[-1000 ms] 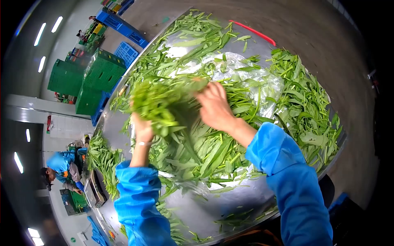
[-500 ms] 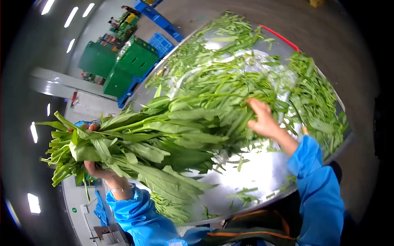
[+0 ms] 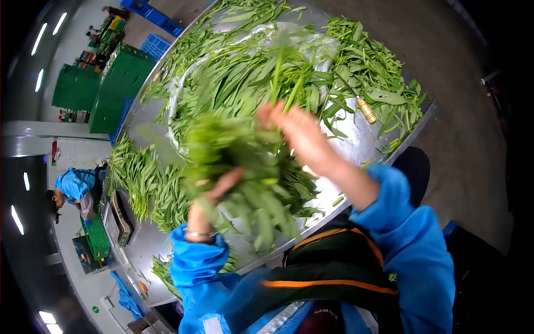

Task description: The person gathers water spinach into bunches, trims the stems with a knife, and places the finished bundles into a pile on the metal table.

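My left hand [image 3: 222, 186] is wrapped round a thick bunch of leafy greens [image 3: 261, 195], its stem ends blurred by motion. To the right of the bunch, my right hand [image 3: 295, 131] pinches a few green stems [image 3: 295, 92] that point up from its fingers. Behind both hands a heap of long-leaved greens [image 3: 222, 83] lies on clear plastic [image 3: 177, 94] on the metal table [image 3: 356, 133]. A knife with a wooden handle [image 3: 366, 111] rests by the pile of greens on the right [image 3: 384, 72].
More greens [image 3: 136, 172] lie along the table's left side, near a scale-like device [image 3: 119, 220]. Green crates [image 3: 119, 83] and a blue crate [image 3: 154, 47] stand beyond the table. A person in blue [image 3: 77, 182] is at the far left.
The bunch and my left hand have moved right, closer to my body. My right hand has moved left and now has stems in its fingers. The view has shifted, showing the knife and another person.
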### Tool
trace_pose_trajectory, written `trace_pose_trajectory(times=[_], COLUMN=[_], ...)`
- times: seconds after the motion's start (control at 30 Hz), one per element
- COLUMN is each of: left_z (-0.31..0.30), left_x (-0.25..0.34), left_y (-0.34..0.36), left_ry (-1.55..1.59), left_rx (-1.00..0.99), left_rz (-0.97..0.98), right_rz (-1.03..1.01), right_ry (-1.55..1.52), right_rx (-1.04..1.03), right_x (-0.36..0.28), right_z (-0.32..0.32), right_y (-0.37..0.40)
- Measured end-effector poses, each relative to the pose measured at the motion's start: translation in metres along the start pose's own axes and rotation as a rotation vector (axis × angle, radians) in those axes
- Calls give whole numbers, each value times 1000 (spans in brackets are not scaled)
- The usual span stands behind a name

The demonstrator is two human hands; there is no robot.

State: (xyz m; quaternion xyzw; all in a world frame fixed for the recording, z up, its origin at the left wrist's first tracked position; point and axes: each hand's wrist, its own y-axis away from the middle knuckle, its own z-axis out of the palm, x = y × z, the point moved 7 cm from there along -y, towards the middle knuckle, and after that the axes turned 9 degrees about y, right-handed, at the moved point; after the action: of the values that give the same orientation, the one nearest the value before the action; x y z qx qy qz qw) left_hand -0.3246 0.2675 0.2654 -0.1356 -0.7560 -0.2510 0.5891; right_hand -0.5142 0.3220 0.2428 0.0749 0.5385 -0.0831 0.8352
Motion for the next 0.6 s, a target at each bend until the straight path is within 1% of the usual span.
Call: trace_pose_trajectory(times=[0.03,0.07,0.1,0.13,0.17,0.2,0.23,0.27,0.3,0.33,0.37,0.4,0.47,0.5,0.6], left_z=[31,58,67,69,70,73,85,94,103,110,118,116,118,120,127], left_x=[-8,0,-11,-30,-41,-45,-32,-44,-40,-36,-33,-31,-34,-47,-68], left_y=[-22,-25,-28,-35,-35,-34,-31,-26,-19,-14,-9,-9,-2,0,-4], left_ry=[-164,-138,-74,-55,20,96,32,89,-118,-401,-672,-464,-57,-57,-19], left_rx=[-194,-198,-197,-157,-130,-100,-194,-268,-292,-330,-349,-315,-248,-167,-191], left_rz=[331,353,288,177,147,117,167,248,331,430,549,445,230,295,285], right_rz=[36,77,59,95,139,109,139,168,1,68,-6,-84,-88,-93,-113], right_ry=[-83,-167,-121,-294,-464,-393,-296,-200,30,135,125,113,44,11,135], right_rx=[70,138,92,49,13,49,0,-50,-26,3,81,160,168,172,104], right_x=[13,28,57,56,55,51,48,44,35,29,24,19,21,22,20], right_z=[10,12,-1,-4,-6,-12,-10,-6,-4,-4,-8,-12,-10,-10,-5], right_y=[15,25,29,36,43,47,53,59,51,54,55,58,63,64,68])
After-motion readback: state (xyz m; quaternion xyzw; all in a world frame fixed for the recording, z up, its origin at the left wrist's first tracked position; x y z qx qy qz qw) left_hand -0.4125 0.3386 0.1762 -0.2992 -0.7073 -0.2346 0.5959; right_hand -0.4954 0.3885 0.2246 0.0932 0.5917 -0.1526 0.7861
